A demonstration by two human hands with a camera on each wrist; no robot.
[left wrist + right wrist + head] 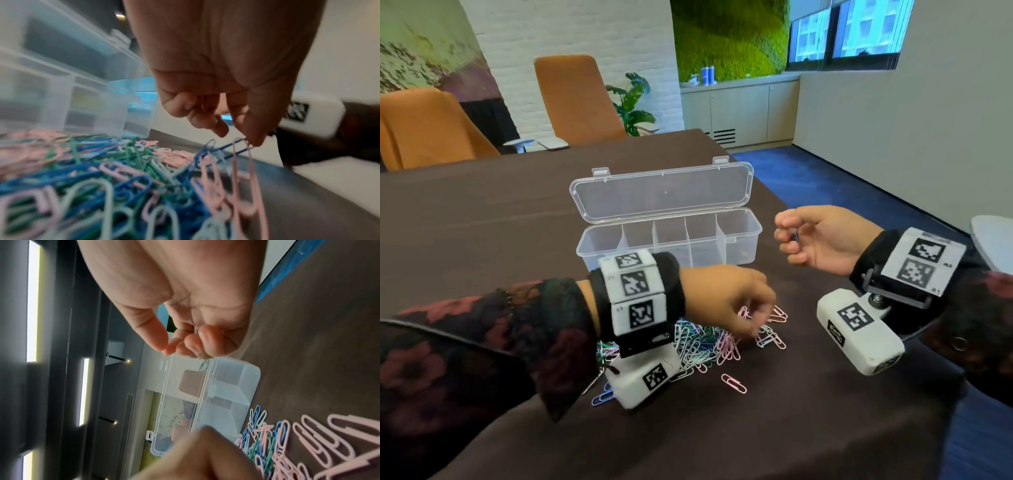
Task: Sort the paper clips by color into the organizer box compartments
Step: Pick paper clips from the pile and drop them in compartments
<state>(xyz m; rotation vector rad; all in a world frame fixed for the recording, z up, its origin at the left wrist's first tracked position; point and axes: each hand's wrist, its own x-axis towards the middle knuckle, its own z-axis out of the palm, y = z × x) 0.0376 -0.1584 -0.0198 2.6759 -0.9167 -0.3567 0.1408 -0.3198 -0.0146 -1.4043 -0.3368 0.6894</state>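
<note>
While the right hand (pixel 822 240) hangs in the air at the right of the head view, just beside the right end of the organizer box (pixel 671 236), its fingers are curled in toward the palm and a small blue paper clip (pixel 795 236) shows between them; in the right wrist view only a sliver of blue (pixel 197 331) peeks out among the curled fingertips (pixel 193 344). Lower in the frame, the left hand (pixel 726 298) reaches down over the right edge of the pile of paper clips (pixel 702 342), which lies on the dark brown table (pixel 482 222) just in front of the box. In the left wrist view its fingers (pixel 252 129) point down, and a pink clip (pixel 244 170) and a dark blue clip (pixel 224 149) hang tangled at their tips, apparently pinched, though motion blur hides the exact grip. Pink, blue, green and pale clips are mixed in the pile, and one pink clip (pixel 734 383) lies alone toward the bottom of the frame. Clear and with its lid (pixel 662 192) standing open behind, the box shows a row of compartments across the middle of the head view with no clips visible in them. Orange chairs (pixel 575 99) stand at the upper left.
</note>
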